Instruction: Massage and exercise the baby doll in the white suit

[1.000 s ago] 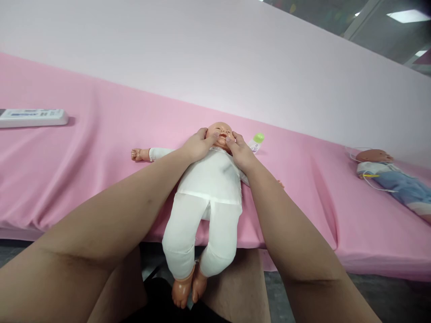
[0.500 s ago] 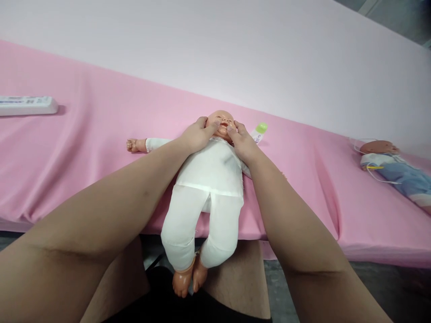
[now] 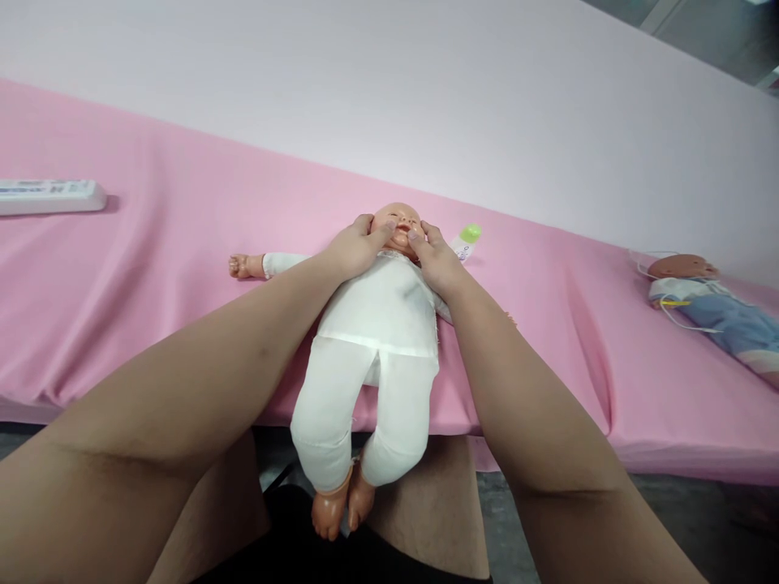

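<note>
A baby doll in a white cloth top and trousers lies on its back on the pink-covered table, its legs hanging past the front edge. My left hand cups one side of the doll's head, thumb on the cheek beside the mouth. On the other side, my right hand holds the head the same way, thumb near the chin. The fingers of both hands are partly hidden behind the head. One doll arm stretches out to the left; the other is mostly covered by my right forearm.
Just right of my right hand lies a white bottle with a green cap. A second doll in blue and white, with a thin white tube, lies far right. At far left rests a long white case. A pale wall rises behind.
Both hands stay on the doll's head in nearly the same hold. The view has shifted very slightly.
</note>
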Tool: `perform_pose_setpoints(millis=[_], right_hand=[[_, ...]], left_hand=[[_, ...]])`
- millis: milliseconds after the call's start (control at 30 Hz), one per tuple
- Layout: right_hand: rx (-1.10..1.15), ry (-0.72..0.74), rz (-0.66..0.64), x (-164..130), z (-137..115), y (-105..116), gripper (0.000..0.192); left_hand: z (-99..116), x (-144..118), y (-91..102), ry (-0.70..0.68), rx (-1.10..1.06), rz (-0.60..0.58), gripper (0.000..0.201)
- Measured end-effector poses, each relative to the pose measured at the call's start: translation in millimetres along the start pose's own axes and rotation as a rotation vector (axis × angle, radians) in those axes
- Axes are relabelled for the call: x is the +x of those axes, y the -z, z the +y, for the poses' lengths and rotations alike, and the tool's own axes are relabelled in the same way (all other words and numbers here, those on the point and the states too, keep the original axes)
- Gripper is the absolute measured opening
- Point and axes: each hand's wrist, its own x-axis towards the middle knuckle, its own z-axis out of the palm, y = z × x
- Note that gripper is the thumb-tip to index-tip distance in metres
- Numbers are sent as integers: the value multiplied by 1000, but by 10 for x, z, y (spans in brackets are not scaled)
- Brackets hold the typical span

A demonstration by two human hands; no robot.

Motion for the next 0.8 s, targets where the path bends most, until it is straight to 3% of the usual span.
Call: perform_pose_setpoints(millis=[800], right_hand=[[9, -58, 18, -43, -58, 1, 79]], left_hand=[[22, -26, 6, 13, -16, -2, 68]])
